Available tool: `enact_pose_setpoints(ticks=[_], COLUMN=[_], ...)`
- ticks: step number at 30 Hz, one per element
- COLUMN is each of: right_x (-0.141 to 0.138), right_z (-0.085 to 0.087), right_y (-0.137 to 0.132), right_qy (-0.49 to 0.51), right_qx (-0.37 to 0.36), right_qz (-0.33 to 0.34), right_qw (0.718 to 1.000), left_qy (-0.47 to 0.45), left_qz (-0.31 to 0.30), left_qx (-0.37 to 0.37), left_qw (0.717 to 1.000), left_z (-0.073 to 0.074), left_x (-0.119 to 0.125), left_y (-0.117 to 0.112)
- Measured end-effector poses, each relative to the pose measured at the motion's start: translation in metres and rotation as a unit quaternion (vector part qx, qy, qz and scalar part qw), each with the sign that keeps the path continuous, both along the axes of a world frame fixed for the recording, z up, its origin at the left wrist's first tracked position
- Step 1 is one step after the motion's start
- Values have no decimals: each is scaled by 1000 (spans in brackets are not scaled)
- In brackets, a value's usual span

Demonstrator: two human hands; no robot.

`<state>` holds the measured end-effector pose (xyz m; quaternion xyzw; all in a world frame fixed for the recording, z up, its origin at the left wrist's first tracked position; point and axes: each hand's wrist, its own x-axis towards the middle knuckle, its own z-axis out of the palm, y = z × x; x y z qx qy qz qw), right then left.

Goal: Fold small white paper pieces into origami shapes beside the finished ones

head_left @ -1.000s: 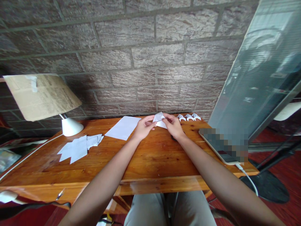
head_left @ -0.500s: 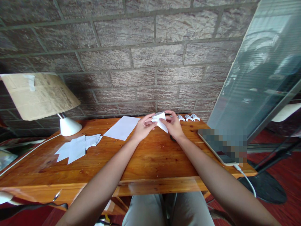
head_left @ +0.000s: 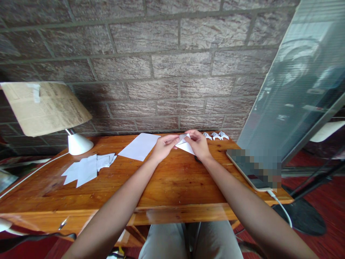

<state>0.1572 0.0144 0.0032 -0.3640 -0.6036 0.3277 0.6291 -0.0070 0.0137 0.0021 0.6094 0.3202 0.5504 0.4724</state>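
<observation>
Between my two hands is a small folded piece of white paper (head_left: 185, 145), held just above the wooden table toward its back edge. My left hand (head_left: 165, 146) pinches its left corner between thumb and fingers. On the other side, my right hand (head_left: 198, 143) grips the right part, thumb in front and fingers behind. A pointed fold stands up at the top of the paper. Left of my hands lies a flat white sheet (head_left: 138, 146). Several small folded paper stars (head_left: 216, 136) sit in a row to the right, by the wall.
At the left, several cut paper pieces (head_left: 86, 171) lie near a lamp (head_left: 79, 144) with a newspaper-covered shade. A tablet (head_left: 249, 169) with a white charging cable (head_left: 280, 205) rests on the right of the wooden table (head_left: 172, 183). A brick wall (head_left: 164, 68) borders the back.
The folded paper has turned in my hands and its shape differs, with a point now at the top and a flat edge lower. My hands have drawn slightly closer together.
</observation>
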Motion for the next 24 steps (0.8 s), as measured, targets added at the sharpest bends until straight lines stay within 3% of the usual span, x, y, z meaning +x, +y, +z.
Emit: enact_pose_setpoints(ticks=[5, 12, 18, 24], right_x=[-1, -4, -3, 2], right_z=[1, 3, 7, 10], right_y=[-2, -6, -9, -9], right_qy=[-4, -42, -52, -48], right_qx=[18, 33, 28, 24], right_qz=[-11, 28, 53, 28], right_qw=[1000, 998, 997, 998], left_qy=[-34, -89, -123, -93], left_qz=[-35, -44, -50, -79], left_qx=[-48, -97, -94, -41], left_qw=[998, 990, 987, 992], left_z=[-1, -5, -2, 3], left_x=[0, -1, -2, 0], left_y=[0, 5, 4, -1])
